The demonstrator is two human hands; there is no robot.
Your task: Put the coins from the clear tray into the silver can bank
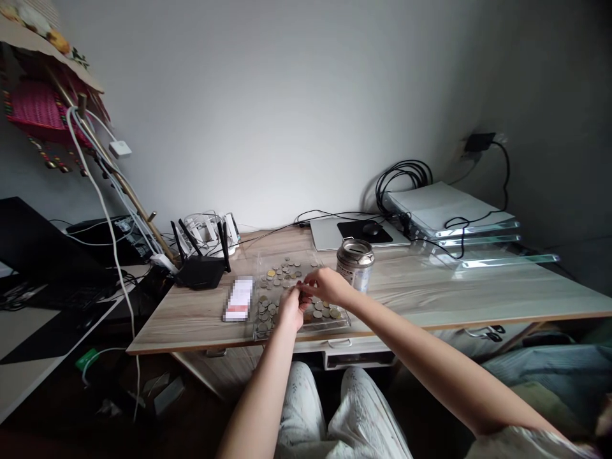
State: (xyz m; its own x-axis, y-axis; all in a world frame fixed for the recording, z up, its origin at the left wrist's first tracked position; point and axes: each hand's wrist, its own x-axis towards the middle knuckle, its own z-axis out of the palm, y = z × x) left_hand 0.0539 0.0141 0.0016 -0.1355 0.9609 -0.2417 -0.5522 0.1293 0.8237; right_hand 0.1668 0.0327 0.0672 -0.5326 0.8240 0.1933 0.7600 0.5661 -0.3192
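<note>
My left hand (292, 307) is half curled above a clear plastic tray (261, 260) with many coins on it. Over its fingers reaches my right hand (325, 285), its fingertips pinched together against the left hand. Whatever lies between the fingers is too small and dark to name. Loose coins (266, 310) lie at the left of the tray, and more coins (325, 310) lie at its right, in front of my right wrist. A silver metal can (355, 262) with a lid stands upright just beyond my right forearm.
A phone with a blurred screen (238, 298) lies left of the tray. Behind it stands a black router (201, 271). A closed laptop (325, 234) with a mouse (371, 228) is at the back. Stacked clear trays (454, 213) and coiled cable stand at the right.
</note>
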